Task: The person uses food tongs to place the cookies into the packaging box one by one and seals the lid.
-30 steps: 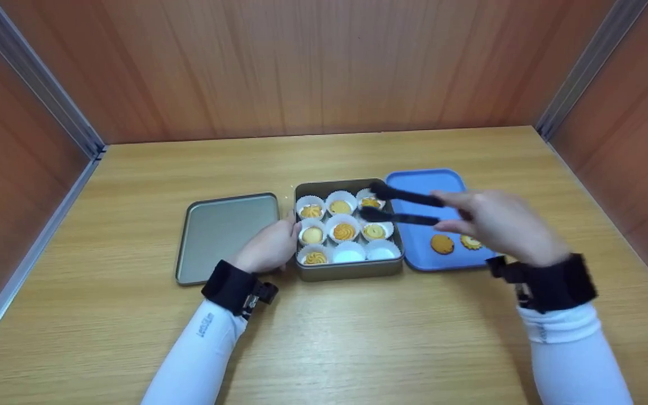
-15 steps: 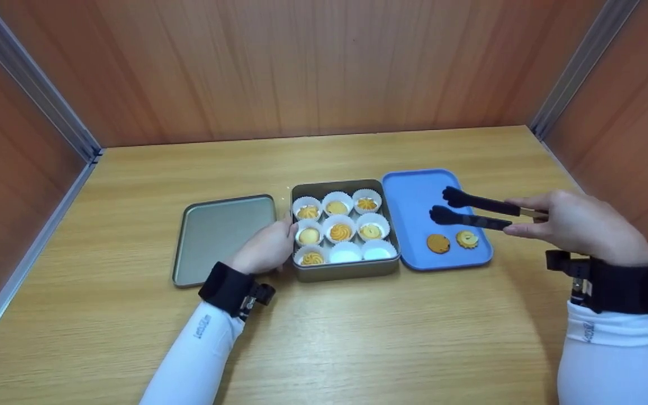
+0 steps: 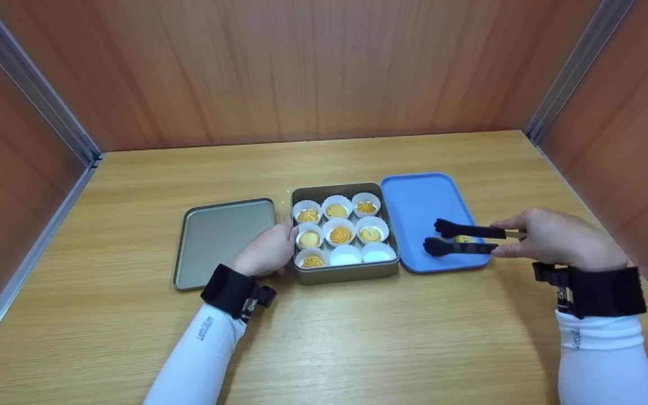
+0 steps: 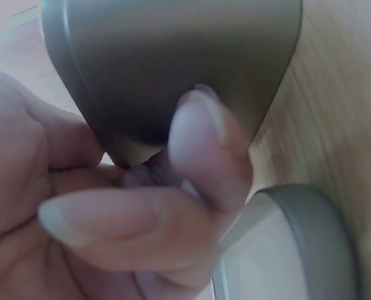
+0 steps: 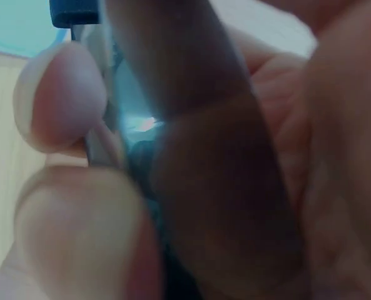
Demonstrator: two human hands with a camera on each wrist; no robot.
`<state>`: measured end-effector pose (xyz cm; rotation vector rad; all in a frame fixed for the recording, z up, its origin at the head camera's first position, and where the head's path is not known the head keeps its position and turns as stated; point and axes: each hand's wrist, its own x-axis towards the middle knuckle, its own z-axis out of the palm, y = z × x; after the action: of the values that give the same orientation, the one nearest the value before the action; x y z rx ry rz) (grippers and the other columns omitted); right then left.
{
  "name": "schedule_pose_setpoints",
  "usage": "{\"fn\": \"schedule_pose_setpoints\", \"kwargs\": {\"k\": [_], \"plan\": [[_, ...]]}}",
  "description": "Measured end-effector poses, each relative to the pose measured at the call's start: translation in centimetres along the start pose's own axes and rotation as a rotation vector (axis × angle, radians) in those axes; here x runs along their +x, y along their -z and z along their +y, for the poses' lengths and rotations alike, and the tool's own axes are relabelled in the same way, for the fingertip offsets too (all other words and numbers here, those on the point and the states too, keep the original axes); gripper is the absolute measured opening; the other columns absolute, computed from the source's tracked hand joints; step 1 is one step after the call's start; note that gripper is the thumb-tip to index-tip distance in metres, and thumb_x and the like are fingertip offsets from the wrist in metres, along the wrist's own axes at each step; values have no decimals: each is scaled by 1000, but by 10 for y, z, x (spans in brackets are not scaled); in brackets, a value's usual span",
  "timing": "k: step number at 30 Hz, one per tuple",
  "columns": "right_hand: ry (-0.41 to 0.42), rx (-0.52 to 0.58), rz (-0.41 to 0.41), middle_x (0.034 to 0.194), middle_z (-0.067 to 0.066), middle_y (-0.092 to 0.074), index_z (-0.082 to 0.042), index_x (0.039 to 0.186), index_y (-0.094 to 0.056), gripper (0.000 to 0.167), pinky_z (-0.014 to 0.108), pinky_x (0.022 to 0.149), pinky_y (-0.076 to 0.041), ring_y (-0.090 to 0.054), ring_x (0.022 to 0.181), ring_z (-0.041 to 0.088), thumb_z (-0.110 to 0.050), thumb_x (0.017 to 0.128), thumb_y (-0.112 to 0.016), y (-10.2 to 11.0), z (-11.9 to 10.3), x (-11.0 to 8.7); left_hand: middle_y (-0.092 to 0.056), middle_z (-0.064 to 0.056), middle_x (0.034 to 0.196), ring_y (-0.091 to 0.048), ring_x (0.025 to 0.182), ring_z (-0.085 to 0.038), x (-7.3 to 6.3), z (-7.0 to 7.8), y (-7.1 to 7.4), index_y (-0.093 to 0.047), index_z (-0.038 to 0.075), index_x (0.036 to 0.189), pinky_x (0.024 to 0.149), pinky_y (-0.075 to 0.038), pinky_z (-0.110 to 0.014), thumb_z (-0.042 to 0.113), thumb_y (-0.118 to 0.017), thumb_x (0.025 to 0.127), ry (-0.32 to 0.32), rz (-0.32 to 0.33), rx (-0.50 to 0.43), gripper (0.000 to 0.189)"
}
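My left hand (image 3: pixel 265 250) holds the left side of a square metal tin (image 3: pixel 349 274), its fingers bent against the outer wall in the left wrist view. White paper cups fill the tin. Most contain a cookie, such as the swirled cookie (image 3: pixel 340 234); two front cups, including the right-hand paper cup (image 3: pixel 379 252), have none. Over the blue tray (image 3: pixel 419 197), my right hand (image 3: pixel 563 239) grips black-tipped tongs (image 3: pixel 473 231) with their arms spread. Part of a pale cookie (image 3: pixel 463 239) shows between the arms. The tongs hide the tray's other cookie.
A shallow metal lid (image 3: pixel 223 225) lies left of the tin, partly behind the left hand. The tray stands against the tin's right side. Wooden panels (image 3: pixel 324 73) enclose the table (image 3: pixel 324 337) at the back and both sides.
The right hand first swung the tongs right from above the tin to the tray, then lowered them over the cookies there. The left hand stayed on the tin.
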<state>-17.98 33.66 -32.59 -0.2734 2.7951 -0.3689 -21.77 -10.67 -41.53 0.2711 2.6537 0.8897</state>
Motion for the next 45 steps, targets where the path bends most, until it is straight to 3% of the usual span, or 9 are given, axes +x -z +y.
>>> {"fn": "schedule_pose_setpoints", "kwargs": {"k": [6,11,17,20,29,31,34,39,45], "plan": [[-21,-35,14,91,8,-63,-5,133,-63,56,30,49,-36,-46,55,16,-37,88,-75,-7,0,0,-59,-10,66,-59,49,-27,1,0,-2,-9,-2,157,55,-48,-35,31,-28,110,-2,1,-13,60],[15,-106,65,97,14,-69,-5,129,-66,47,31,51,-38,-50,60,18,-33,91,-72,-6,-4,2,-60,-10,67,-60,49,-27,0,-2,-2,-9,0,157,53,-48,-35,31,-29,110,-7,7,-24,60],[58,-163,102,79,2,-65,-3,128,-67,47,31,51,-35,-49,60,17,-31,91,-73,-5,-4,4,-57,-7,62,-58,45,-25,1,-3,-2,-18,-6,155,50,-46,-32,26,-30,110,-52,24,-5,56],[62,-161,113,77,1,-65,-4,129,-67,47,31,51,-34,-48,60,17,-32,91,-73,-5,-4,4,-58,-7,66,-59,45,-23,2,-3,-2,-25,-6,153,49,-45,-32,25,-30,110,-69,33,9,54],[77,-148,122,83,3,-67,-6,132,-64,49,32,52,-36,-50,62,18,-36,94,-69,-6,-5,8,-59,-10,74,-60,49,-25,0,-1,-2,-15,-2,156,53,-47,-34,28,-29,110,-20,13,-11,57],[103,-162,151,91,10,-70,-5,133,-63,49,32,52,-38,-52,63,18,-36,95,-67,-5,-6,8,-59,-10,73,-59,49,-25,0,0,-1,-14,-2,156,52,-47,-34,28,-29,110,-19,12,-17,58],[186,-202,239,86,10,-69,-3,132,-63,48,31,48,-38,-50,59,16,-34,96,-67,-5,-9,7,-59,-10,71,-59,49,-25,-1,0,-1,-14,-2,157,51,-47,-34,28,-29,110,-22,12,-23,58],[344,-235,400,72,-2,-60,-6,131,-65,47,25,43,-33,-43,52,10,-33,94,-69,-10,-28,9,-60,-11,74,-59,49,-25,0,1,-1,-12,-1,157,50,-48,-34,28,-30,110,-18,8,-33,58],[548,-230,466,78,-2,-67,-12,132,-66,46,23,44,-36,-46,55,6,-34,91,-72,-32,-59,25,-58,-9,69,-60,47,-27,-1,2,-2,-12,-4,156,51,-48,-34,27,-30,110,-44,18,-20,58]]}}
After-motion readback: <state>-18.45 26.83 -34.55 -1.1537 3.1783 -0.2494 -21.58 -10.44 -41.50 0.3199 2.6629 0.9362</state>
